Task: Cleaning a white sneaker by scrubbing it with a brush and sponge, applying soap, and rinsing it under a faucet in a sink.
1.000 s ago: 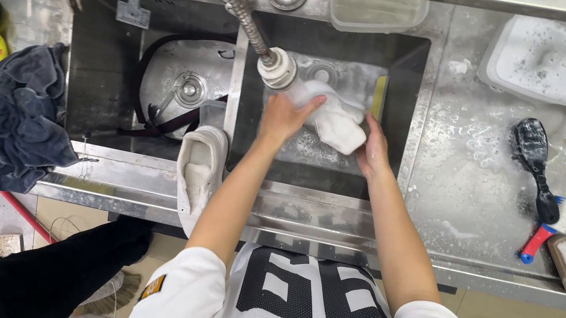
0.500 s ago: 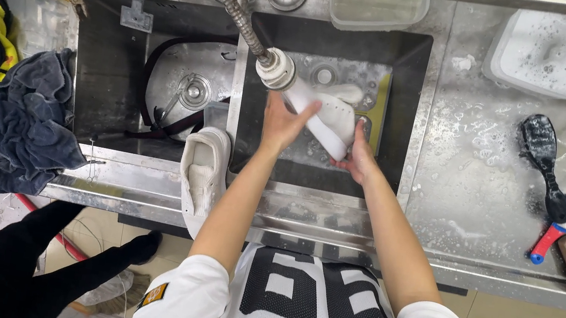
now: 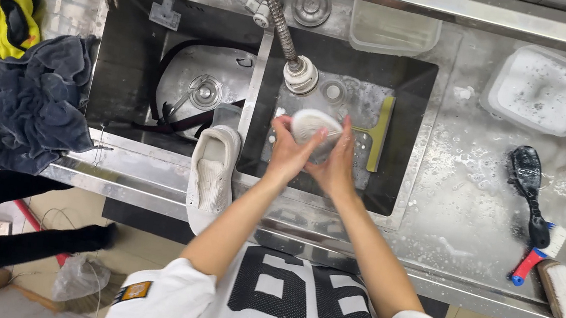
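Stainless steel tabletop [image 3: 455,207] with a double sink [image 3: 406,136], wet and soapy at right. Dark grey and yellow cloths [image 3: 10,81] heaped far left. White fabric sneaker [image 3: 212,171] draped over the near sink rim, just left of the arms. Clear plastic tub of suds [image 3: 544,89] far right; black scrubbing brush [image 3: 528,192] nearer. Second white shoe [image 3: 312,124] over the right basin, under the metal spray faucet head [image 3: 300,76]. Left hand [image 3: 289,154] and right hand [image 3: 336,165]: each grip clenched around that shoe.
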